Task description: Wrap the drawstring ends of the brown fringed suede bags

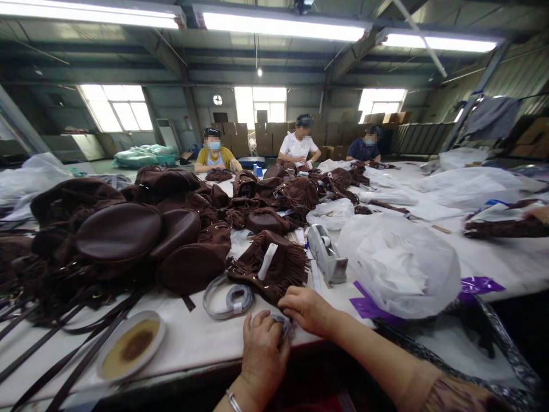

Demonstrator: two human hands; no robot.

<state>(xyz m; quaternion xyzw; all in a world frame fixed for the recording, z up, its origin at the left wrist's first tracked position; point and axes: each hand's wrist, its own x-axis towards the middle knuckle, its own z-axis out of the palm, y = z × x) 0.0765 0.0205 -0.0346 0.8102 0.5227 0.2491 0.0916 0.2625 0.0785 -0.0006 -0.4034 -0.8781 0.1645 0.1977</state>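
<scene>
At the table's front edge, my left hand [262,349] has its fingers wrapped round a small grey bundle [283,325], partly covered by the fingers. My right hand [306,309] is just to its right, fingers bent together close to the bundle; what they pinch, if anything, is hidden. Just beyond my hands lies a brown fringed bag [274,263] with a white wrapped piece [267,261] on it. Left of that bag, a coiled grey strip [238,298] rests on the white table [193,337].
Brown bags [120,232] are heaped at the left and centre. A shallow dish [131,346] sits front left with straps beside it. A tape dispenser [328,254] and a stuffed plastic bag [398,263] stand right of centre. Several people work across the table and at the right.
</scene>
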